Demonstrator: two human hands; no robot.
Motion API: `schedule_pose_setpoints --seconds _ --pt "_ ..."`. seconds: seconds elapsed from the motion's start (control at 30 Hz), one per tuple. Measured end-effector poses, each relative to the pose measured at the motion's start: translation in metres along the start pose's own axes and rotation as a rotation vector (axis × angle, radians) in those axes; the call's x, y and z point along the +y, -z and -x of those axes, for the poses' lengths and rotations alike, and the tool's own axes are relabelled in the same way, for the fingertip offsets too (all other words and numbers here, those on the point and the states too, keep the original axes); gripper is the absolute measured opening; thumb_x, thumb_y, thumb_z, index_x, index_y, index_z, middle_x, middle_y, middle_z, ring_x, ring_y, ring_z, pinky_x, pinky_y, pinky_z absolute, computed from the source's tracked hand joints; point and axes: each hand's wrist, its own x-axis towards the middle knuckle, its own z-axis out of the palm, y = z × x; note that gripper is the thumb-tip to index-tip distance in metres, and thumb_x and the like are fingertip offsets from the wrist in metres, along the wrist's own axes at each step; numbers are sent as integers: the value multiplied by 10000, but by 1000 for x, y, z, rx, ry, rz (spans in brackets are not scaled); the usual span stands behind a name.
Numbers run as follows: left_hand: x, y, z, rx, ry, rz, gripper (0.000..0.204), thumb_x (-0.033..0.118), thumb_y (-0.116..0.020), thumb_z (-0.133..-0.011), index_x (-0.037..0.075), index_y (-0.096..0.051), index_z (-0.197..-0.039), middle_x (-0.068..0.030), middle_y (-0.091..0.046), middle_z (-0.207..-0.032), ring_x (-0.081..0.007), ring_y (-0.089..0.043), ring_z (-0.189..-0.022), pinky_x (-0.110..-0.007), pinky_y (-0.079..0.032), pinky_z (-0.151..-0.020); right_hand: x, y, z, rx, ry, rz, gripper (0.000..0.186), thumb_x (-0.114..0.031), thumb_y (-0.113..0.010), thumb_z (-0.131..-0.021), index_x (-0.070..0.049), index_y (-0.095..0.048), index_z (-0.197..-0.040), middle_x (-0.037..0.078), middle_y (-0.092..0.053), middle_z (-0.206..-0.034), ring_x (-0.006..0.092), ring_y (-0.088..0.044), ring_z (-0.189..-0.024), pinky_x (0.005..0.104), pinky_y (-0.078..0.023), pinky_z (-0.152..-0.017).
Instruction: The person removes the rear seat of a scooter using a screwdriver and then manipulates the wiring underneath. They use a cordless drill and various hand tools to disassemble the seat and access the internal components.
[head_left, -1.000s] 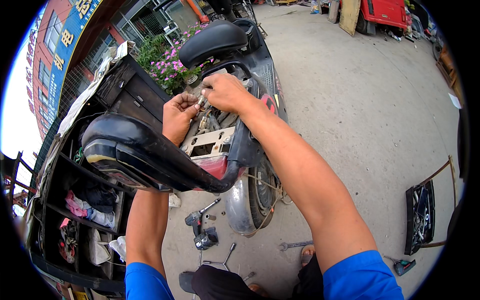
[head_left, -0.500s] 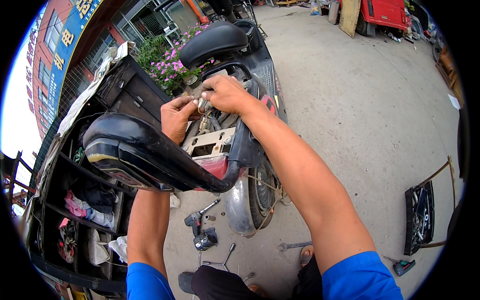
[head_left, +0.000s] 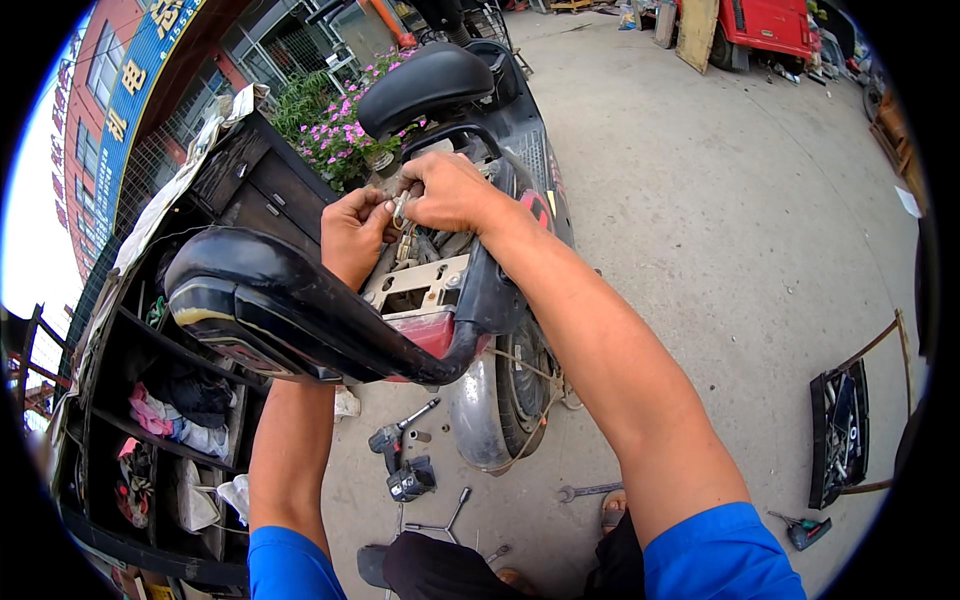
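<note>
It was an open-air vehicle repair yard: bare concrete (head_left: 690, 200) underfoot, sky (head_left: 45, 200) at nine o'clock, a blue shop sign (head_left: 124, 132) at ten. A scooter (head_left: 440, 275) stood at the centre with its wiring (head_left: 406, 243) bared. A drill (head_left: 394, 455) lay at seven o'clock, a wrench (head_left: 592, 490) at five, a toolbox (head_left: 818, 450) at four. Cluttered shelves (head_left: 140, 550) stood at eight, and a red vehicle (head_left: 775, 30) between one and two.

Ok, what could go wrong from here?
The small pale part pinched between the left hand and right hand could slip down among the wires. Pulling too hard might strain those wires. The wrench lying beside the person's foot might trip them.
</note>
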Motion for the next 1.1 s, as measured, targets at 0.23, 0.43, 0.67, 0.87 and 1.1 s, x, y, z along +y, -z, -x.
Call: schedule_pose_setpoints --seconds 0.23,0.43,0.67,0.87,1.1 --pt "8 -3 2 15 -29 -77 146 28 -641 -959 -97 -658 -1033 -82 -696 -792 -118 -649 -595 -257 -541 -544 -5 0 2 19 53 33 376 -261 -716 -687 -14 -741 -969 216 -713 -913 378 -686 -906 432 -538 -840" --pt "8 -4 1 16 -19 -73 153 33 -636 -954 -99 -660 -1028 -70 -697 -795 -101 -632 -586 -251 -528 -535 -3 -1 1 40 116 89 386 -258 -724 -686 -30 -751 -996 235 -704 -921 413 -670 -928 451 -535 -859" --pt "5 -4 -1 9 -2 -77 158 37 -637 -951 -96 -676 -1028 -48 -694 -781 -73 -609 -599 -232 -502 -542 0 -8 1 135 194 118 292 -244 -739 -696 -37 -773 -900 246 -713 -941 400 -675 -983 465 -518 -920" --pt "-3 -1 -4 7 14 -85 154 44 -644 -948 -84 -691 -1021 -18 -686 -774 -40 -559 -601 -211 -442 -531 1 -10 0 95 238 195 350 -233 -758 -756 -41 -753 -1048 210 -671 -943 404 -643 -951 474 -515 -863" --pt "-4 0 -3 39 -38 -137 167 49 -641 -947 -91 -695 -1021 -3 -675 -769 -31 -538 -596 -213 -417 -527 5 -9 -4 127 235 139 277 -99 -658 -760 -50 -768 -1009 210 -672 -905 409 -639 -935 478 -514 -849"
